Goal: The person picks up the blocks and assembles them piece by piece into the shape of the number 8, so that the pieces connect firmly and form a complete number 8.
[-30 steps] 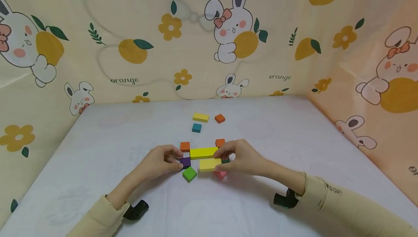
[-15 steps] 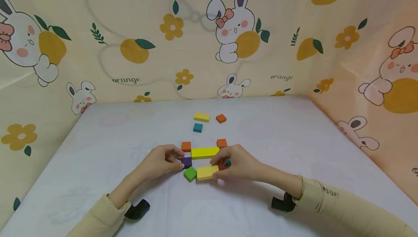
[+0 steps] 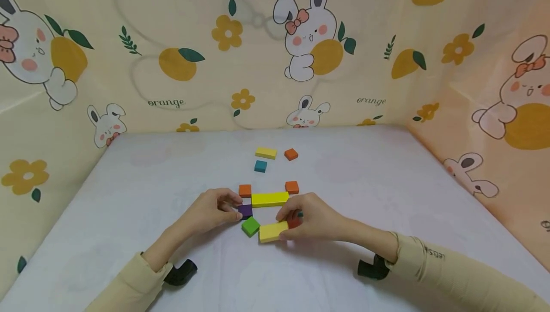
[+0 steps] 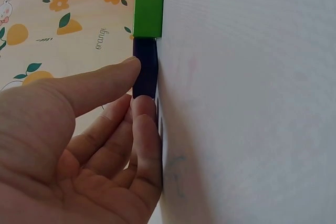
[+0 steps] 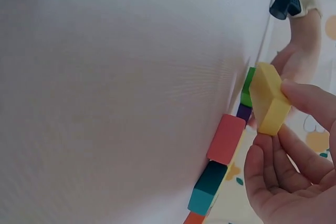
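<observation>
My left hand (image 3: pixel 216 208) pinches a purple block (image 4: pixel 145 69) with thumb and fingertips on the white table. A green block (image 3: pixel 250 226) sits turned at an angle in front of it. My right hand (image 3: pixel 317 219) holds a pale yellow rectangular block (image 5: pixel 269 98) between thumb and fingers, over the near side of the arrangement, just right of the green block. A longer bright yellow block (image 3: pixel 269 199) lies behind, between the two hands. In the right wrist view, a pinkish-red block (image 5: pixel 227 139) and a teal block (image 5: pixel 208 187) stand in line; the head view mostly hides them behind my right hand.
Orange blocks stand at the back left (image 3: pixel 245 190) and back right (image 3: pixel 291 187) of the arrangement. Farther off lie a loose yellow block (image 3: pixel 266 153), a teal block (image 3: pixel 260 166) and an orange block (image 3: pixel 290 154). Patterned cloth (image 3: pixel 189 30) walls the table's back and sides.
My right hand has carried the pale yellow block toward the table's near side and slightly left, down to the front of the green block's right side. My left hand stays at the purple block.
</observation>
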`<state>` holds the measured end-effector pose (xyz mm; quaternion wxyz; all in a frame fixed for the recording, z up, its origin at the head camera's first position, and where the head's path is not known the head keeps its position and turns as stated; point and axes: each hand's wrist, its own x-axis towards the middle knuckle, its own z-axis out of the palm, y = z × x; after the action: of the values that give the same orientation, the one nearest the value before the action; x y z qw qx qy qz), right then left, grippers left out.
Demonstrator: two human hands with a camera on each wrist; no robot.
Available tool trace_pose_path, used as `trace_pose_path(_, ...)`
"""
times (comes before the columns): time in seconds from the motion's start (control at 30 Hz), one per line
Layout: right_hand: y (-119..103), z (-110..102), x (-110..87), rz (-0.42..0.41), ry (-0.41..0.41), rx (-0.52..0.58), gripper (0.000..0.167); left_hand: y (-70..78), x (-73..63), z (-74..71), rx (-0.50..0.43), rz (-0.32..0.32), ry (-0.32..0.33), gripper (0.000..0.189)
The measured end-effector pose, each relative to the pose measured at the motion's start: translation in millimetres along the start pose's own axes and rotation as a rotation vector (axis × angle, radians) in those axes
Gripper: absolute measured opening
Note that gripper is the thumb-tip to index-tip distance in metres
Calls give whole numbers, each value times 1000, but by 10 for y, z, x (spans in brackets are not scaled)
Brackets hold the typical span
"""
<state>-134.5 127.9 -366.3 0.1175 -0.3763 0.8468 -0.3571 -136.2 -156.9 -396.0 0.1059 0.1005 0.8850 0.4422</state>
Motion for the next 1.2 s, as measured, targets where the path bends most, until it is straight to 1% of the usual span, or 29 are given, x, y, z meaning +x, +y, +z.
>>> trace_pose_path(0.13,-2,17,5,-3,0,-22,27,12,8,-7,-1,-5,-5,26)
trace_pose_path(0.3,-10,52,26,8,-31,-65,25,21,6,-5,-11,3,-18,26)
trace_pose_path(0.5,-47,90,41,52,-55,-144,26,33,0,1,-5,-3,-18,26)
trace_pose_path(0.7,-67,90,59,93,-66,-107,26,35,1,-8,1,1,-9,27)
trace_pose_path(0.9,-60,90,100,87,-75,-68,25,24,6,-5,-4,3,-11,26)
trace_pose_path(1.07,-46,79,123,84,-74,-70,24,0,8,-11,-1,20,-9,26)
trace_pose_path(1.2,-28,72,124,82,-71,-69,24,-30,17,-13,3,37,-21,26)
